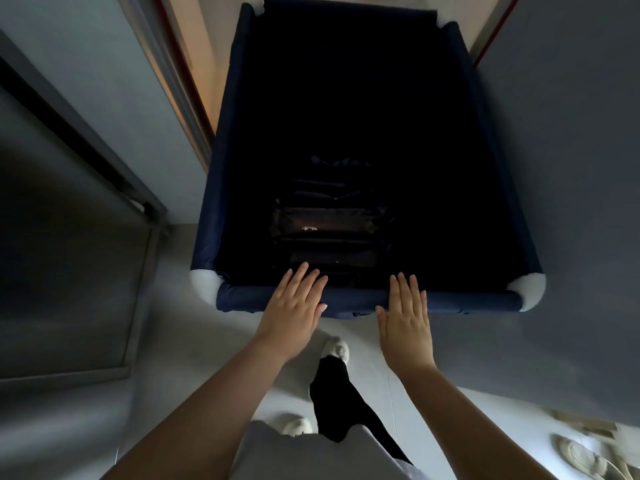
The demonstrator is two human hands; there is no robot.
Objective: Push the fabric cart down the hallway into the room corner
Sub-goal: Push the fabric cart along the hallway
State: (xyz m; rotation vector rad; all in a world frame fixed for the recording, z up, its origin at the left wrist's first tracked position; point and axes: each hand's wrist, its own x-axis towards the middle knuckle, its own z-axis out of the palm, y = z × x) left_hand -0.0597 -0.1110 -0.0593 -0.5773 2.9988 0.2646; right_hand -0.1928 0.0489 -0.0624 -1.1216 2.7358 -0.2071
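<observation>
A deep navy fabric cart (pixel 221 188) with white corner joints fills the middle of the head view, seen from above. Its near rim (pixel 467 299) runs across just in front of me. My left hand (pixel 294 306) lies flat on that rim, fingers stretched out and pointing into the cart. My right hand (pixel 405 313) rests flat on the same rim a little to the right, fingers straight and together. Neither hand is curled around the rim. Dark folded items (pixel 329 220) lie at the bottom of the cart.
A grey wall (pixel 571 168) runs close along the cart's right side. On the left are a grey wall and a door frame (pixel 86 143). Warm-lit flooring (pixel 204 64) shows past the cart's far left. My feet in pale shoes (pixel 336 349) stand on the light floor.
</observation>
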